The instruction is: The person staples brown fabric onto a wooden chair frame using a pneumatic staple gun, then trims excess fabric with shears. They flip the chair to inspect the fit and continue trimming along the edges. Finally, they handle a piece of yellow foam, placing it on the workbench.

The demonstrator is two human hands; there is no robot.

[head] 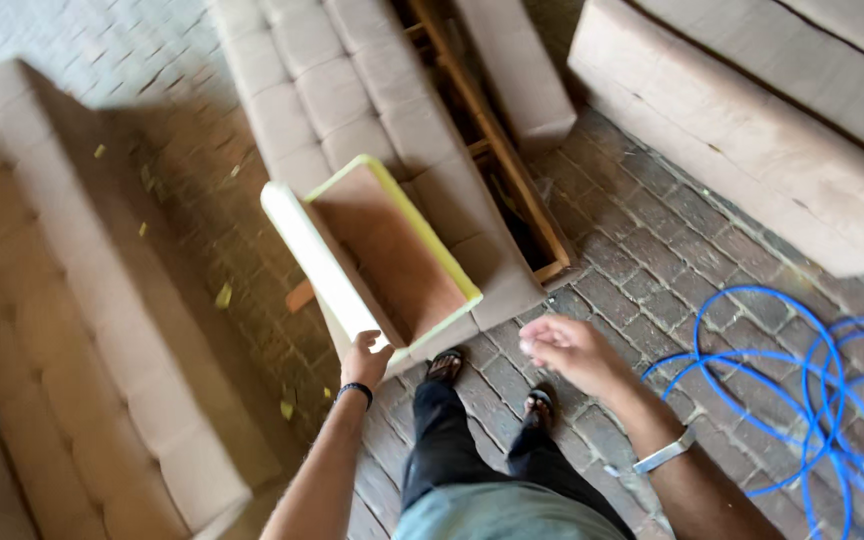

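Head view: one person is standing over one foam-edged wooden frame (382, 255) at frame centre.
Left hand (366, 358) is gripping the frame's lower corner; right hand (564, 348) is hovering loosely curled, holding nothing, right of centre. Three tufted cushions (332, 90) are lying around; one blue hose (802, 400) is coiling at lower right.

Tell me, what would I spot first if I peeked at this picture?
Probably the box-shaped wooden frame with yellow foam edges in the middle, gripped at its near corner by the left hand. Next, the bright blue hose coiled on the brick floor at the right, beside the empty right hand.
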